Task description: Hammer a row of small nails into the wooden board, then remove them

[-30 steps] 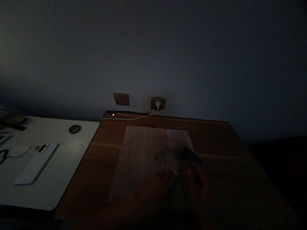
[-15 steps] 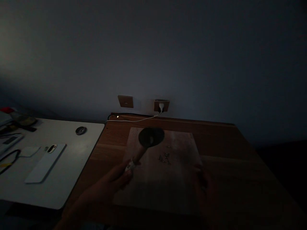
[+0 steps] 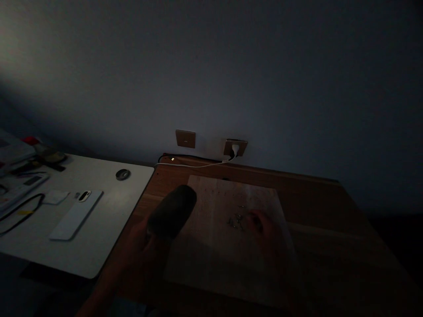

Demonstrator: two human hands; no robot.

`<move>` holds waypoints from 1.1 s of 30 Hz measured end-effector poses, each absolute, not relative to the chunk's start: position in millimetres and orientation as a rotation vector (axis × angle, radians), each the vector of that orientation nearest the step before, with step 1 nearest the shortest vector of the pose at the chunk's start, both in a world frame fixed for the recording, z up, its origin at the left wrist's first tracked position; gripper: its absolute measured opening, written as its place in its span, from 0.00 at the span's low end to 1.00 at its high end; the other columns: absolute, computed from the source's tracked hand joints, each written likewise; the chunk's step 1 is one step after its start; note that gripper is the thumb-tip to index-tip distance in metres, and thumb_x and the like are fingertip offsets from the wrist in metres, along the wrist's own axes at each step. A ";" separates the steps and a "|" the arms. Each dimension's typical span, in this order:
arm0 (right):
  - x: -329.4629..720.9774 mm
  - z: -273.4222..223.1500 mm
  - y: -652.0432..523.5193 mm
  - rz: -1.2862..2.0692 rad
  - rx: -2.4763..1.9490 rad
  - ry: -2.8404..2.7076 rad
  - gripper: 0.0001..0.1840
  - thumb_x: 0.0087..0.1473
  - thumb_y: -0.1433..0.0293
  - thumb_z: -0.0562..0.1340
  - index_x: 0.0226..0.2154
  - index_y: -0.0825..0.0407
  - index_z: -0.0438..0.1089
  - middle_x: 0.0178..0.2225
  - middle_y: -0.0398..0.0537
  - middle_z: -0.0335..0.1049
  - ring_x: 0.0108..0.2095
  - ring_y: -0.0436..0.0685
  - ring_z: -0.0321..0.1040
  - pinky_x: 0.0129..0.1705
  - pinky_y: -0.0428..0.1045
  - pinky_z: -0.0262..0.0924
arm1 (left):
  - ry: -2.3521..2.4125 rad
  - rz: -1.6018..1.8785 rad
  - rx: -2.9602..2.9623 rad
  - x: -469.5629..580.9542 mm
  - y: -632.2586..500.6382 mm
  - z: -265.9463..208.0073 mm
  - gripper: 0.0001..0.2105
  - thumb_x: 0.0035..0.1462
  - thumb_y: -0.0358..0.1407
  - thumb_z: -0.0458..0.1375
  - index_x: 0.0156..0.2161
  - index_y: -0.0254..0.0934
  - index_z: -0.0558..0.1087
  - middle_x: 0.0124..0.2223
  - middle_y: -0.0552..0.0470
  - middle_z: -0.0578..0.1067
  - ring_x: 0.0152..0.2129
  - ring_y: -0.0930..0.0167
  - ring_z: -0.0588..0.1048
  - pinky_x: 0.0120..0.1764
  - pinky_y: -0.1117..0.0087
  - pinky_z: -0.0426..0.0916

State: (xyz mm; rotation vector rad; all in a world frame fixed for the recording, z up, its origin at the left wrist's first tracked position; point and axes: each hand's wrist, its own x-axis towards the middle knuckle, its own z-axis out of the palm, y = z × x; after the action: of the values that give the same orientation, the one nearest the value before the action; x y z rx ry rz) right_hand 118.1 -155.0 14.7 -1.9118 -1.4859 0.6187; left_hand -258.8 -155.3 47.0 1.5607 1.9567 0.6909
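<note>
The left hand (image 3: 142, 244) grips a mallet (image 3: 172, 211), its head over the left edge of the board (image 3: 201, 259). Small metal pieces (image 3: 235, 221) lie loose mid-board, nearer its back edge; just beside them curls the right hand (image 3: 264, 226), its hold too dark to tell.

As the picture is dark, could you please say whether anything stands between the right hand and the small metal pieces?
Nothing visible does: the right hand is close beside the metal pieces on the board, and the mallet, in the left hand, is off to their left.
</note>
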 end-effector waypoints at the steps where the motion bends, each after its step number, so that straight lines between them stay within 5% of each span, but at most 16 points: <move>1: 119.2 13.2 -148.2 0.600 -1.895 -1.534 0.21 0.59 0.55 0.55 0.41 0.49 0.77 0.39 0.53 0.79 0.39 0.63 0.76 0.42 0.57 0.68 | 1.883 0.664 1.573 -256.3 -153.7 46.9 0.20 0.53 0.53 0.55 0.35 0.40 0.78 0.27 0.50 0.77 0.25 0.63 0.75 0.26 0.69 0.70; 8: 127.0 -6.5 -118.9 0.418 -1.817 -1.733 0.18 0.60 0.61 0.54 0.42 0.51 0.75 0.44 0.58 0.76 0.44 0.65 0.73 0.49 0.60 0.66 | 1.784 0.423 1.556 -250.2 -146.4 35.4 0.25 0.63 0.54 0.45 0.38 0.36 0.75 0.31 0.45 0.80 0.28 0.61 0.78 0.28 0.70 0.64; 13: 130.0 -15.2 -112.2 0.381 -1.827 -1.840 0.15 0.62 0.63 0.53 0.42 0.48 0.75 0.43 0.54 0.74 0.44 0.63 0.72 0.48 0.58 0.66 | 1.872 0.253 1.641 -255.4 -140.1 36.5 0.22 0.67 0.49 0.44 0.49 0.37 0.72 0.33 0.45 0.80 0.28 0.63 0.79 0.27 0.71 0.60; 24: 124.8 -0.6 -102.8 0.467 -1.840 -1.758 0.13 0.62 0.60 0.54 0.38 0.48 0.72 0.36 0.53 0.77 0.37 0.62 0.74 0.40 0.55 0.66 | 1.982 -0.078 1.768 -246.4 -136.7 49.9 0.16 0.70 0.46 0.47 0.51 0.40 0.70 0.38 0.45 0.82 0.34 0.61 0.81 0.28 0.71 0.60; 33: 65.7 16.3 -68.6 0.554 -1.467 -1.916 0.12 0.58 0.72 0.59 0.38 0.47 0.79 0.39 0.50 0.78 0.37 0.57 0.75 0.42 0.53 0.69 | 1.903 0.109 1.684 -253.2 -141.2 29.3 0.19 0.69 0.48 0.47 0.49 0.39 0.73 0.39 0.44 0.82 0.34 0.63 0.81 0.31 0.71 0.64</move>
State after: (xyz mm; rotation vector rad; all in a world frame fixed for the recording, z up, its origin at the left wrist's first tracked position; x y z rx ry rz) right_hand 65.7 -68.6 16.3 -1.4671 -1.9158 0.5544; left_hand -253.2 -141.2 29.3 1.6835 1.9034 0.1093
